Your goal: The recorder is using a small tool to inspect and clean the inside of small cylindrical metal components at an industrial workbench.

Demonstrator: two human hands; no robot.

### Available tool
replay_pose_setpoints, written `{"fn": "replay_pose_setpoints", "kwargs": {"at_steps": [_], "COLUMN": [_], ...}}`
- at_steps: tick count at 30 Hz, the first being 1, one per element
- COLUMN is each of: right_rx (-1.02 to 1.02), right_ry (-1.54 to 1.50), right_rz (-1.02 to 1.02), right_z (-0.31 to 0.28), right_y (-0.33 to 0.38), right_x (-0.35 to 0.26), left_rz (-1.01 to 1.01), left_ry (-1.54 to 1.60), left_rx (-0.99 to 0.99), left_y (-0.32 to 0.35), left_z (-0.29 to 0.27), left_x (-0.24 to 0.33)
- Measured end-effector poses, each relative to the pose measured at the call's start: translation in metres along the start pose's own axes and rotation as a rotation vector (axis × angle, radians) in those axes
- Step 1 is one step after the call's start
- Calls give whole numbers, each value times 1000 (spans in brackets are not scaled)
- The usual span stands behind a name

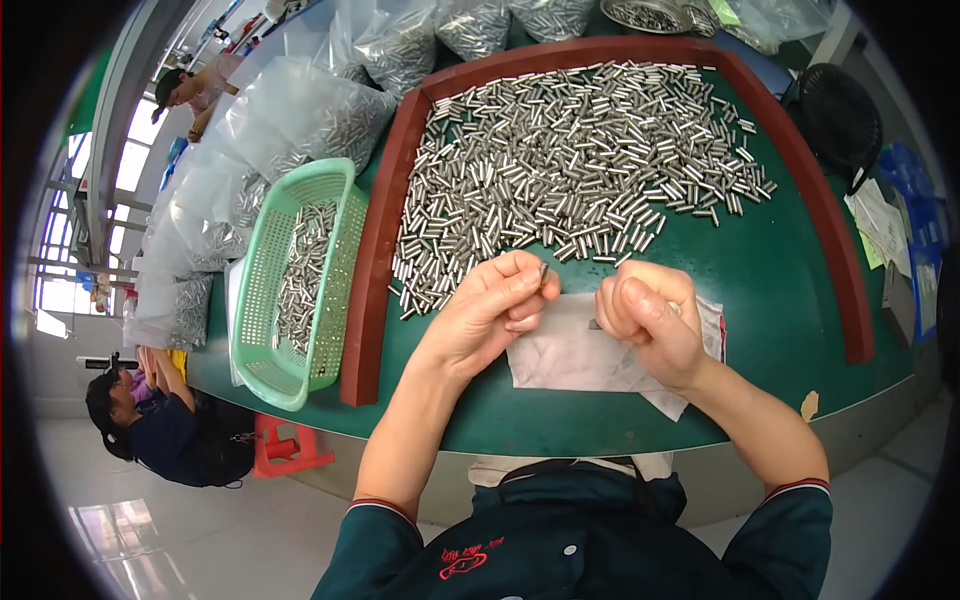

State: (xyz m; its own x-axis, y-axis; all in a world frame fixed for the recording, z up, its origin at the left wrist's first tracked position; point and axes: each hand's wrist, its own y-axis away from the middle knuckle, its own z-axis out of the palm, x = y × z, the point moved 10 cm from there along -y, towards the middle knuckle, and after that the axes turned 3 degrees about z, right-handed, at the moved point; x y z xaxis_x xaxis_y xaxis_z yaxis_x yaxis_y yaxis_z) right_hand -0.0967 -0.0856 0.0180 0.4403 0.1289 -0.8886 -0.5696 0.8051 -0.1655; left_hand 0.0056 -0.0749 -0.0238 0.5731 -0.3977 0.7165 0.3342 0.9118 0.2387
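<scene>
My left hand (492, 310) pinches a small metal pin (543, 272) between thumb and fingertips, over the near edge of a large pile of the same pins. To its right, my right hand (655, 322) is curled into a fist, and what it holds, if anything, is hidden. A small grey bit (594, 324) shows at the fist's left side; whether it is held or lies below, I cannot tell. Under both hands a whitish, stained cloth (560, 365) lies on the green tabletop. The heap of shiny cylindrical pins (560, 160) spreads beyond my hands.
Dark red rails (372, 290) frame the pile on three sides. Left of them stands a light green basket (350, 215) with more pins. Clear plastic bags of pins (345, 115) line the back and left. A black fan (838, 115) stands at right. Two other people are at the left.
</scene>
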Motion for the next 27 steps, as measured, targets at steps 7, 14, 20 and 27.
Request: {"fn": "replay_pose_setpoints", "kwargs": {"at_steps": [7,14,20,27], "right_rx": [136,65,20,-26], "right_ry": [426,515,393,41], "right_rz": [-139,-225,-289,-81], "right_z": [7,17,20,16], "right_y": [2,6,4,2], "right_x": [-27,-30,-28,-6], "left_rz": [41,31,135,1153], "left_ry": [-3,21,221,-860], "left_rx": [101,152,128,935], "left_y": [1,3,8,122], "left_z": [-13,-18,-25,-29], "left_x": [10,12,26,173]}}
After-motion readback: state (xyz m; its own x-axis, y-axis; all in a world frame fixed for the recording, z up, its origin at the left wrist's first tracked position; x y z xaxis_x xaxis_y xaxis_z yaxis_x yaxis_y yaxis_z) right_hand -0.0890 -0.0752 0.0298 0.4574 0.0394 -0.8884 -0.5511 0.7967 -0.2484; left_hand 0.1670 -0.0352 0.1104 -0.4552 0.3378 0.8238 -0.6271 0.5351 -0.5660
